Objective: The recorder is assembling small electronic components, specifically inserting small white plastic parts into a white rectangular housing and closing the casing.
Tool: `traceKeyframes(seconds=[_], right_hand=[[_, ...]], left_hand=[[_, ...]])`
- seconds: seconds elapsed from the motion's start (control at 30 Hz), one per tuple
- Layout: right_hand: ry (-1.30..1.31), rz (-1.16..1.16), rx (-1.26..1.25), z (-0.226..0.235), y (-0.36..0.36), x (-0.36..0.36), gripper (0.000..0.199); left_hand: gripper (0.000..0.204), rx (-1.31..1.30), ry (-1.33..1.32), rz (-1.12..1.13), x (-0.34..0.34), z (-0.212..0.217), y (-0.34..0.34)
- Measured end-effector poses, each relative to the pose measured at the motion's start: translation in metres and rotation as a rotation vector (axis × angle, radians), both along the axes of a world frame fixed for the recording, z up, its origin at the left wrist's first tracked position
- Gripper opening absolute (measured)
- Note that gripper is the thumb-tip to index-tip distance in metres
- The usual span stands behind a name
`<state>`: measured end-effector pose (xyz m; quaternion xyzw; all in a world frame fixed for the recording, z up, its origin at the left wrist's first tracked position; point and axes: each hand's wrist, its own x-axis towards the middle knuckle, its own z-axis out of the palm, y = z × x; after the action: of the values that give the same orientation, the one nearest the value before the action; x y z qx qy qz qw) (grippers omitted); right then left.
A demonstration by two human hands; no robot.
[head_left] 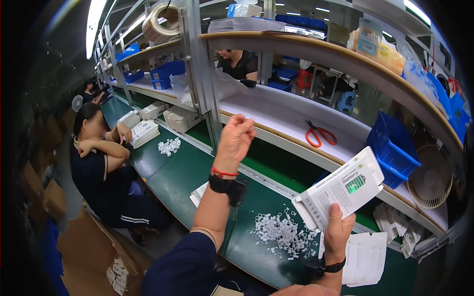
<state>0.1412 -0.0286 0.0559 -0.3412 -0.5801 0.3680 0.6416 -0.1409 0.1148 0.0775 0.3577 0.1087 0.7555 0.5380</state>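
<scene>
Flat white carton (pixel 340 190) with a green battery graphic: the right hand (pixel 338 232) is gripping it by its lower edge, the thumb lying on the printed face and the other fingers bending behind it, clamped on the carton. The carton is tilting up to the right, above the workbench (pixel 168 182) and in front of the shelf (pixel 286 116). The left hand (pixel 236 138) is hovering well apart from it, in front of the shelf; its fingers are curling toward the thumb, though whether the fingertips are touching cannot be told. Below and between the two forearms, a heap of small white plastic ring clips (pixel 284 234) is lying on the green bench. White paper sheets (pixel 365 259) are resting to the right of the right wrist. On the shelf, red-handled scissors (pixel 318 135) are lying with blades parted, and a blue plastic bin (pixel 390 148) is standing farther right. At left, a seated co-worker (pixel 101 163) is leaning by the bench, near a smaller heap of white pieces (pixel 169 146).
</scene>
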Motion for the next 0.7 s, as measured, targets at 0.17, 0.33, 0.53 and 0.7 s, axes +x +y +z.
traceKeyframes(seconds=[0.17, 0.33, 0.53, 0.7], right_hand=[[0.002, -0.041, 0.06, 0.009, 0.017, -0.023, 0.033], [-0.307, -0.115, 0.101, 0.01, 0.032, -0.035, 0.018], [-0.605, -0.327, 0.244, -0.003, 0.046, -0.023, 0.019], [-0.812, -0.402, 0.361, -0.017, 0.042, -0.038, 0.016]], left_hand=[[0.041, -0.072, -0.38, -0.38, 0.022, -0.012, -0.001], [0.06, -0.058, -0.386, -0.382, 0.029, -0.006, -0.011], [0.083, 0.183, 0.71, -0.019, 0.08, -0.008, -0.04], [0.117, 0.218, 0.852, 0.13, 0.118, -0.008, -0.074]])
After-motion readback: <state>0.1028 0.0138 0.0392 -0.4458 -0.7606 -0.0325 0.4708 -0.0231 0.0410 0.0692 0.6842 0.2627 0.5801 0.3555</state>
